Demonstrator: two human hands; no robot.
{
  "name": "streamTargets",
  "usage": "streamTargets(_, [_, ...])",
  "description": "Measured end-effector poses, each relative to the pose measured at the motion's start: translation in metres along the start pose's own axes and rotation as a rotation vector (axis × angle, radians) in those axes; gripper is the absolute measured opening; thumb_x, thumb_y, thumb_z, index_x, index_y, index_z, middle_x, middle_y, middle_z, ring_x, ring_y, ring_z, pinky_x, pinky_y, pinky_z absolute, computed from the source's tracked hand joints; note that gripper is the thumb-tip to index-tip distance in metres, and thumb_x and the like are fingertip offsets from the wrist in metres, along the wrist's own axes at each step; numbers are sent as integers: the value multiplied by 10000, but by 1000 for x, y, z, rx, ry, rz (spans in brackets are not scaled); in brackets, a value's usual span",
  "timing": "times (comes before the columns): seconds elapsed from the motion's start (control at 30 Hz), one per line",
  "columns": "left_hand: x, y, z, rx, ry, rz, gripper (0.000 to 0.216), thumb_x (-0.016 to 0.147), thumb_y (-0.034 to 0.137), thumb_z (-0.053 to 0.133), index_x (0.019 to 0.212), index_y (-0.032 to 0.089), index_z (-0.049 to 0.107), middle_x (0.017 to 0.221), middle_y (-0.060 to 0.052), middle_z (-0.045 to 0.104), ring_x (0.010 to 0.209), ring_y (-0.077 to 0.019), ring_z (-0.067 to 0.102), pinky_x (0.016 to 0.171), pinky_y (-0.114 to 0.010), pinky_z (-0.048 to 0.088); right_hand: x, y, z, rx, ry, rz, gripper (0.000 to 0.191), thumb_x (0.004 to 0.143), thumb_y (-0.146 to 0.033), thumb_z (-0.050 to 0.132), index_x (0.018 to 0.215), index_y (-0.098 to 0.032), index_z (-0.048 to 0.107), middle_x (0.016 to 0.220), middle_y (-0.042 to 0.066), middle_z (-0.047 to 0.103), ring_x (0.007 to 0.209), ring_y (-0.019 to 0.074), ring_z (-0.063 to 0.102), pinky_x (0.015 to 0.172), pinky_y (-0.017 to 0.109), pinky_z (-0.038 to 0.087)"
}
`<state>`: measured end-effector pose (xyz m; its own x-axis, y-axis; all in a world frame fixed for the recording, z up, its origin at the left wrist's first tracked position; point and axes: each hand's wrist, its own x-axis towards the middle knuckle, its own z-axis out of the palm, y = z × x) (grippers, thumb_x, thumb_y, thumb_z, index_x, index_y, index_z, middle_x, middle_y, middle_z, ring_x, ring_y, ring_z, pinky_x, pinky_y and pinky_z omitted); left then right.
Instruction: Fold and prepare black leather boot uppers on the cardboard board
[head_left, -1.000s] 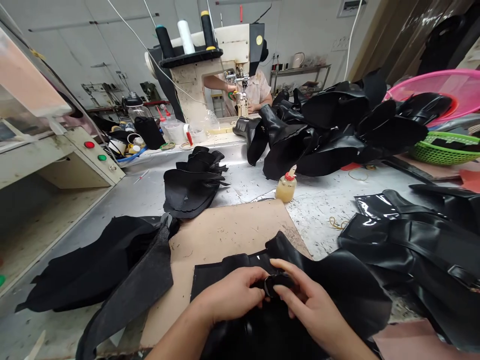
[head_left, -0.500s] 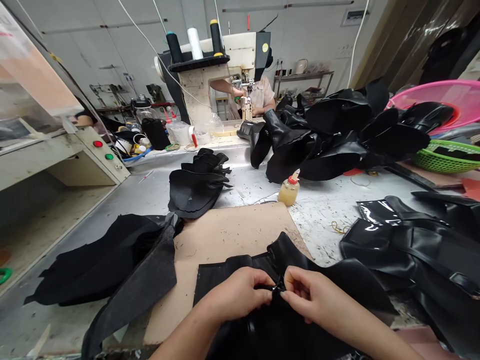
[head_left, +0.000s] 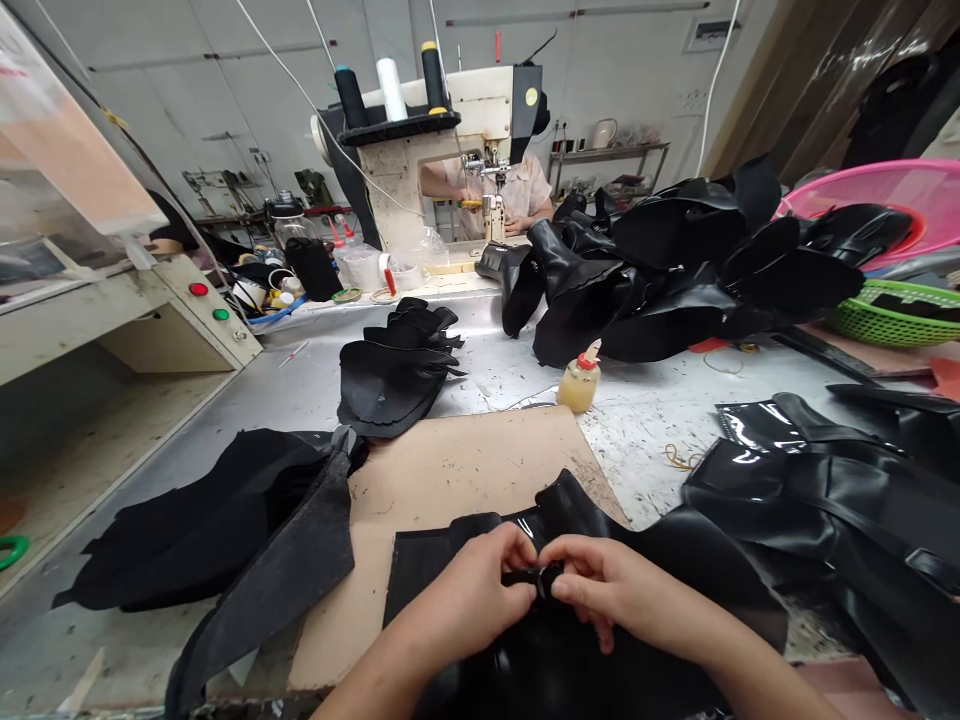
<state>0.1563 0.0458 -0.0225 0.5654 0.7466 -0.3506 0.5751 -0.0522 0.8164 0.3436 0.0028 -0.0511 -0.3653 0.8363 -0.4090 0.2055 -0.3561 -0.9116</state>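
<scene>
A glossy black leather piece (head_left: pixel 705 570) lies on a brown cardboard mat (head_left: pixel 450 470) right in front of me. My left hand (head_left: pixel 472 595) and my right hand (head_left: pixel 607 590) meet at its middle. Both pinch a small black strap or buckle (head_left: pixel 536 578) between fingertips and thumbs. The fingers of each hand are curled closed around it. Most of the strap is hidden by my fingers.
A small glue bottle (head_left: pixel 579 383) with a red cap stands beyond the mat. Stacks of black cut pieces (head_left: pixel 394 370) and boot uppers (head_left: pixel 675 270) cover the metal table. Dark fabric (head_left: pixel 210 520) lies left, shiny pieces (head_left: pixel 825 490) right. Another person sits behind a sewing machine (head_left: pixel 442 140).
My hands have drawn closer together over the strap, going from a fingertip pinch apart to touching. The view shifted slightly; the leather piece stayed in place.
</scene>
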Motion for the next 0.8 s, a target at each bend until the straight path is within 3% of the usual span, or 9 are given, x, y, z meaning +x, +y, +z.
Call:
streamTargets(0.13, [-6,-4,-5,79,210,-67,75,754,217,528,718,214,463,723,22,529,700,-153,503,644,-260,378,-1,0,-1,-30,22,62,147,800,-269,594,930,-200,604,580,-90,485,408,60,452,364,140,387])
streamTargets(0.2, [-11,-3,-7,125,247,-103,195,817,312,499,654,210,468,660,20,518,654,-158,487,612,-277,346,0,0,3,-49,67,64,93,801,-274,592,859,-203,579,545,-100,449,398,59,414,343,135,351])
streamTargets(0.37, [-11,7,-7,184,38,-218,292,744,466,615,638,209,527,565,44,509,554,-141,462,490,-257,278,4,3,7,-55,130,26,139,744,-277,639,751,-214,515,487,-126,365,364,57,333,327,153,276])
streamTargets(0.57, [-1,6,-15,52,-128,-128,313,717,457,657,624,192,517,565,57,471,543,-113,403,469,-233,260,6,3,8,-117,203,-19,206,691,-249,709,670,-196,511,466,-119,341,450,68,308,427,179,236])
streamTargets(0.7, [-6,0,-15,2,-133,-149,268,799,425,545,668,196,499,559,64,449,523,-105,386,471,-221,285,8,0,9,-154,248,-34,265,652,-238,755,630,-187,495,480,-109,346,504,75,310,460,182,222])
streamTargets(0.8, [-9,-2,-13,5,-88,-169,256,811,438,528,727,198,514,591,55,485,549,-116,431,496,-224,312,4,-2,4,-125,126,-6,116,771,-296,627,795,-191,583,516,-91,444,463,85,411,423,170,305])
